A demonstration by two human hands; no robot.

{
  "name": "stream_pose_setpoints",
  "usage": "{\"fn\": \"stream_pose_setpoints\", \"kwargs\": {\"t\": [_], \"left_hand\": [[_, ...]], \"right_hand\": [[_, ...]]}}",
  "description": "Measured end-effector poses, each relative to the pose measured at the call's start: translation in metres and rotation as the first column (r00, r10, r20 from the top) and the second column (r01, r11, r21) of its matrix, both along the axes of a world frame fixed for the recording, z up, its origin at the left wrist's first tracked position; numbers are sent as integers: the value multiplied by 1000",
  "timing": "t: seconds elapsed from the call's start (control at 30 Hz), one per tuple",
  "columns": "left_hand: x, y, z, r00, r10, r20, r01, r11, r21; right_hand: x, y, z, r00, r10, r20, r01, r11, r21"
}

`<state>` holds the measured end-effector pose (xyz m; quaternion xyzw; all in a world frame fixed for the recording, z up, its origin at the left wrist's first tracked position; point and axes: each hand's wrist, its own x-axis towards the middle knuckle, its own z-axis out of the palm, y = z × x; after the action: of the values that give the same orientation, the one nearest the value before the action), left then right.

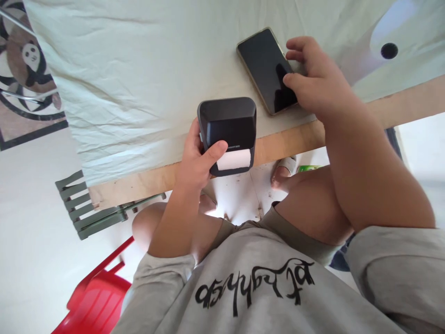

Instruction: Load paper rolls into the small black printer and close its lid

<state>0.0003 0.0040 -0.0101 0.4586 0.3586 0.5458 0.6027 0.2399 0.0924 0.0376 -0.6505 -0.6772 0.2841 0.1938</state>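
Left hand (196, 160) grips printer (227, 132); right hand (314, 76) touches phone (267, 69).

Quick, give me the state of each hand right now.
Left hand: closed around the small black printer at the table edge.
Right hand: open, holding nothing, fingers resting on the phone lying on the table.
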Motion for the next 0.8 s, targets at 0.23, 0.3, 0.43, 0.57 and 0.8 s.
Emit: {"fn": "stream_pose_setpoints", "kwargs": {"t": [0.23,0.3,0.43,0.57,0.8], "left_hand": [[1,-1,6,1000,20,-10,-20,999,-32],[1,-1,6,999,23,-27,-24,999,-44],[2,0,6,1000,24,-14,-25,999,-28],[1,0,5,1000,6,5,-6,1000,-7],[1,-1,4,999,29,-20,-30,999,-23]], "right_hand": [[-2,2,-3,998,11,68,-15,998,54],[-4,3,-3,996,23,82,-27,998,53],[-4,5,-1,997,24,77,-27,999,42],[-4,4,1,998,26,64,-28,999,26],[4,-7,7,1000,11,-7,-11,1000,-21]]}}
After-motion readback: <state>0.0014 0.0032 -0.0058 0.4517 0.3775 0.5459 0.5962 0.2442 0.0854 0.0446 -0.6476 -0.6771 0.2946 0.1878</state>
